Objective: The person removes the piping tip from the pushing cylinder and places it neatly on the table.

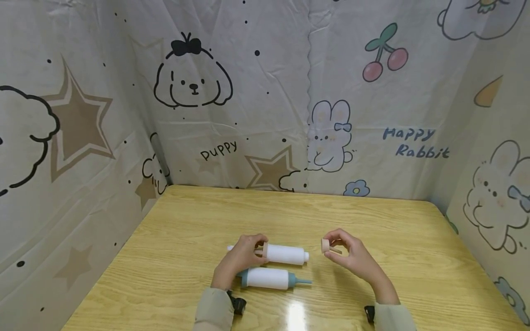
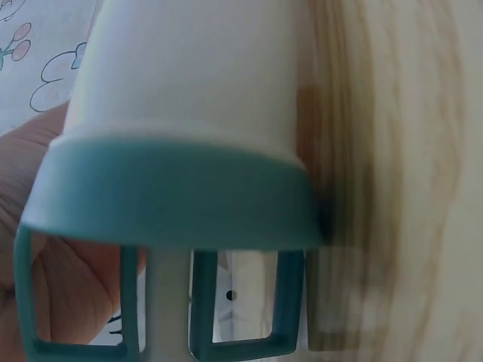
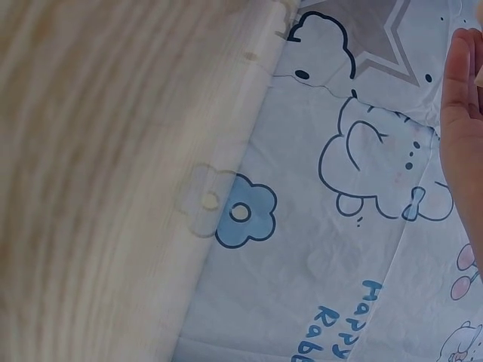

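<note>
My left hand (image 1: 243, 253) grips the beige collar end of a white syringe-like tube (image 1: 286, 254) lying sideways. Its narrow white neck, bare of any nozzle, points right. Between thumb and fingers, my right hand (image 1: 353, 255) pinches a beige nozzle cap (image 1: 325, 246) with a thin spout, held apart from that neck. Nearer to me lies a second syringe (image 1: 267, 278), white with teal ends and a thin teal nozzle. Close up in the left wrist view are its teal collar (image 2: 173, 196) and loop handles. The right wrist view catches only an edge of the right hand (image 3: 460, 136).
Everything lies on a wood-grain table (image 1: 198, 216). A patterned fabric curtain (image 1: 265, 92) rises behind it and along both sides. Black wrist straps (image 1: 238, 304) show at both sleeves.
</note>
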Available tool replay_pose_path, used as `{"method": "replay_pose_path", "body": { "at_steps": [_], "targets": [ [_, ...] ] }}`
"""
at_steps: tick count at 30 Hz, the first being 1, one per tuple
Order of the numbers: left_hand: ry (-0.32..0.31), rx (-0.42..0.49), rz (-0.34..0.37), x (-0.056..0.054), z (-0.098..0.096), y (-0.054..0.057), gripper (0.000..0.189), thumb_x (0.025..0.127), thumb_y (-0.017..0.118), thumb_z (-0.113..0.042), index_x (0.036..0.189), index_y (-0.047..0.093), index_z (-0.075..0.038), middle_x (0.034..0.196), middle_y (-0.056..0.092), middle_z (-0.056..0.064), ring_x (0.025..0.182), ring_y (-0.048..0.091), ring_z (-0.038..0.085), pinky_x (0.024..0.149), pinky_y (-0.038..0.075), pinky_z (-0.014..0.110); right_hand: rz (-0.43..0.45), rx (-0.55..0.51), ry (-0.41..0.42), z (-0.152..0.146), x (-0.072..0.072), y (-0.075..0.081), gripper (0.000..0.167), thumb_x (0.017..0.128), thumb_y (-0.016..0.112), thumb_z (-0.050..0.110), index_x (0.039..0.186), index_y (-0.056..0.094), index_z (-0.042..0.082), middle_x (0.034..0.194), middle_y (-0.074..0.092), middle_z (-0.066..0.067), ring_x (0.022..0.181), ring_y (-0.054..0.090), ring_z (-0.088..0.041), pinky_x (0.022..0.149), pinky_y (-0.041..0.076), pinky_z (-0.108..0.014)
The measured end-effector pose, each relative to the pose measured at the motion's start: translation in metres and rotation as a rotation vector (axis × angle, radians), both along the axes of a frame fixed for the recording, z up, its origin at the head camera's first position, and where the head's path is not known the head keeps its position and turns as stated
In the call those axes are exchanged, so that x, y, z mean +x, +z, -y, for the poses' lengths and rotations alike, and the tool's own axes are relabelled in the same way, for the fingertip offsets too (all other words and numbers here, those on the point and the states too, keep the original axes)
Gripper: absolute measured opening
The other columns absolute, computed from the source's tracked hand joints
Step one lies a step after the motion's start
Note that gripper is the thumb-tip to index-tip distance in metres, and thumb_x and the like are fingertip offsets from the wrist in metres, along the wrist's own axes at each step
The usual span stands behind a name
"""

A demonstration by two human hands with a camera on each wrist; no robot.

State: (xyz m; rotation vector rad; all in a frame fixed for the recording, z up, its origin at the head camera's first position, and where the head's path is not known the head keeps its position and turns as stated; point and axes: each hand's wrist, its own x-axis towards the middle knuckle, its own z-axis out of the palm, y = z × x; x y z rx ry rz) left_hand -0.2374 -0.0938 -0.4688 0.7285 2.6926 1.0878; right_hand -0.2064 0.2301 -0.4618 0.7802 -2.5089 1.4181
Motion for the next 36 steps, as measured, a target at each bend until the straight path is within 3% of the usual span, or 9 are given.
{"method": "replay_pose_path", "body": {
  "at_steps": [22,36],
  "targets": [
    [0.019,0.05,0.052,-0.0004,0.0012,-0.0036,0.056,0.084,0.077,-0.013,0.132,0.055,0.002,0.132,0.06,0.021,0.119,0.061,0.036,0.089,0.059,0.038,0.009,0.004,-0.006,0.0005,0.0004,-0.0011,0.025,0.089,0.07,0.009,0.112,0.06,0.013,0.104,0.065,-0.004,0.095,0.058,-0.002,0.086,0.053,-0.024],
    [0.058,0.03,0.013,-0.0011,0.001,-0.0026,0.06,0.086,0.076,-0.023,0.137,0.052,-0.003,0.141,0.055,0.017,0.125,0.055,0.037,0.098,0.054,0.047,0.018,-0.001,0.001,0.0009,-0.0004,-0.0022,0.025,0.09,0.07,0.009,0.112,0.06,0.012,0.103,0.065,-0.004,0.094,0.059,-0.002,0.085,0.053,-0.024]
  ]
}}
